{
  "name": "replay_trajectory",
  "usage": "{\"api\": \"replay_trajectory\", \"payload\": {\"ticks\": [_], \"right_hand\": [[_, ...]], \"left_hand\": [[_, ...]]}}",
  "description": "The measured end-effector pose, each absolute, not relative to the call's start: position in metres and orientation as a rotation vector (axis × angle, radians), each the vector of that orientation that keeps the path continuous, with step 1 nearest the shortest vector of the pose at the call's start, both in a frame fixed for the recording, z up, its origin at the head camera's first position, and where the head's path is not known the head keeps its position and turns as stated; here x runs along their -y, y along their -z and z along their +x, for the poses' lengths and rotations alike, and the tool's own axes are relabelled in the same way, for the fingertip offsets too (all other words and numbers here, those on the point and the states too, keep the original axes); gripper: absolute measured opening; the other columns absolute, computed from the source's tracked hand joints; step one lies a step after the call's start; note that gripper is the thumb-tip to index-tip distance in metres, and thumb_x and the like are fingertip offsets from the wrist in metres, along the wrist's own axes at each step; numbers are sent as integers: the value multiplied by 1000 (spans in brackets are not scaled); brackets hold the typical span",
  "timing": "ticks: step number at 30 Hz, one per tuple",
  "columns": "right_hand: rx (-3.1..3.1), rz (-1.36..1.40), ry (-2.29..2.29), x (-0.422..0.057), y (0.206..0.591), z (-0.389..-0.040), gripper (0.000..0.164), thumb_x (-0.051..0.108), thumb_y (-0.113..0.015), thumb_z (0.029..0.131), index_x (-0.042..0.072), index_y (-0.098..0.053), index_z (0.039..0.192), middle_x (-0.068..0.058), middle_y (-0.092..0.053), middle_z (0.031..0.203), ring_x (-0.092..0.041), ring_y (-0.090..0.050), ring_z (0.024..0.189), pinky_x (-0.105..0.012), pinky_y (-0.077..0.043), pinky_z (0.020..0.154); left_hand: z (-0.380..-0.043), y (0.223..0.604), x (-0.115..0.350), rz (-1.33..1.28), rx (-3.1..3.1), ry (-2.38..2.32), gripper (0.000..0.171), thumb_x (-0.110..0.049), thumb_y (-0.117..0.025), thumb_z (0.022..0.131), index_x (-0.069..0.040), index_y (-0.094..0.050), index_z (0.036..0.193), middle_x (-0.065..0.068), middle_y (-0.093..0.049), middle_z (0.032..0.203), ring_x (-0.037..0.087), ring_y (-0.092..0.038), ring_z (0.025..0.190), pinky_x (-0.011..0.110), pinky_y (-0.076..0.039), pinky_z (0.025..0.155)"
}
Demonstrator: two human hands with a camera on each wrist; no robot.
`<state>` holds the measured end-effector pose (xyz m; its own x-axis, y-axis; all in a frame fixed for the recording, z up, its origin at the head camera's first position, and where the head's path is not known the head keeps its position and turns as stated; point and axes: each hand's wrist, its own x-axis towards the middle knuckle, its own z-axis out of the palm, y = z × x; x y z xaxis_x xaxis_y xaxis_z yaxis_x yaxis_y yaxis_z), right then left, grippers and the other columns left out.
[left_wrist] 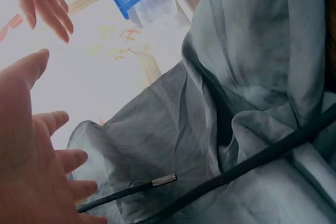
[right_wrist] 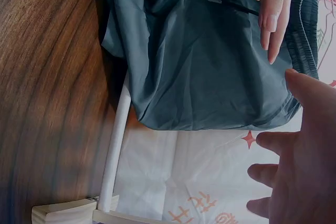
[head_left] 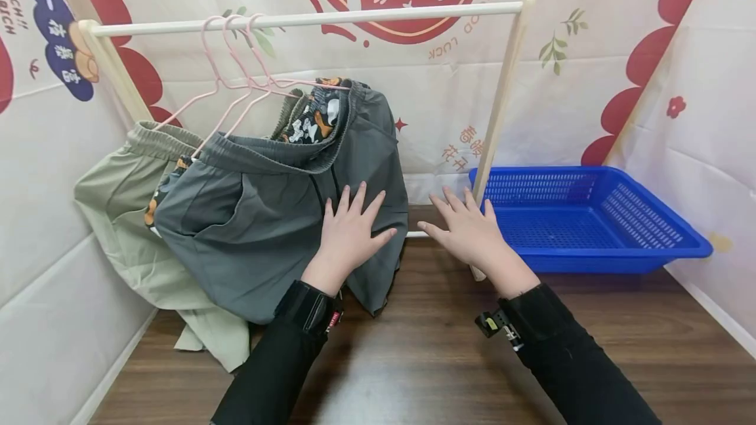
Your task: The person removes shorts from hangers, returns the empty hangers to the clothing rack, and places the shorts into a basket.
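Grey shorts (head_left: 266,215) hang on a pink hanger (head_left: 236,107) from the rack's white top rail (head_left: 366,16). Behind them, patterned shorts (head_left: 315,120) and light green shorts (head_left: 136,228) hang on two more pink hangers. My left hand (head_left: 347,235), fingers spread, is in front of the grey shorts' right half, beside their dark drawstring (left_wrist: 210,182). To the right of the shorts, my right hand (head_left: 469,231) is spread near the rack's right post (head_left: 502,103). Neither hand holds anything.
A blue plastic basket (head_left: 590,248) sits on the wooden table (head_left: 413,346) to the right of the rack. Printed white cloth (head_left: 425,90) encloses the back and sides. The rack's lower bar (right_wrist: 118,145) runs low behind the shorts.
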<state>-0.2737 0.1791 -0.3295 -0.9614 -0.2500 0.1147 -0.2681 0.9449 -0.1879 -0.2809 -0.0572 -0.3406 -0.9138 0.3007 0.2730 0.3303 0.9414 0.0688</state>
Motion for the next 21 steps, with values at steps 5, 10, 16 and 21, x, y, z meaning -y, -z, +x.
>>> {"api": "replay_trajectory", "payload": {"ticks": [5, 10, 16, 21], "right_hand": [[2999, 367, -302, -181, 326, -273, 85, 73, -31, 93, 18, -23, 156, -13, -13, 161, -41, 5, 146, -67, 3, 108], [2966, 370, -328, -178, 322, -271, 87, 75, -32, 91, 17, -27, 155, -16, -17, 160, -42, -1, 145, -68, -2, 107], [2893, 368, -368, -176, 322, -270, 75, 66, -41, 95, 17, -39, 150, -16, -27, 156, -41, -20, 143, -66, -16, 107], [2825, 341, -443, -174, 320, -267, 67, 57, -48, 96, 11, -46, 146, -19, -41, 148, -40, -38, 133, -61, -31, 103]], "left_hand": [[-280, 339, 56, -447, 2828, 186, 77, -70, -44, 91, -32, -25, 155, 9, -14, 162, 35, -8, 147, 63, -10, 111], [-279, 337, 56, -414, 2782, 221, 75, -68, -46, 91, -28, -32, 153, 11, -23, 159, 37, -18, 145, 64, -15, 109], [-273, 331, 56, -411, 2706, 311, 69, -62, -48, 94, -23, -40, 150, 12, -36, 152, 36, -30, 139, 64, -21, 107], [-265, 328, 57, -405, 2584, 357, 60, -54, -53, 95, -18, -50, 143, 11, -50, 140, 32, -47, 126, 57, -31, 104]]}}
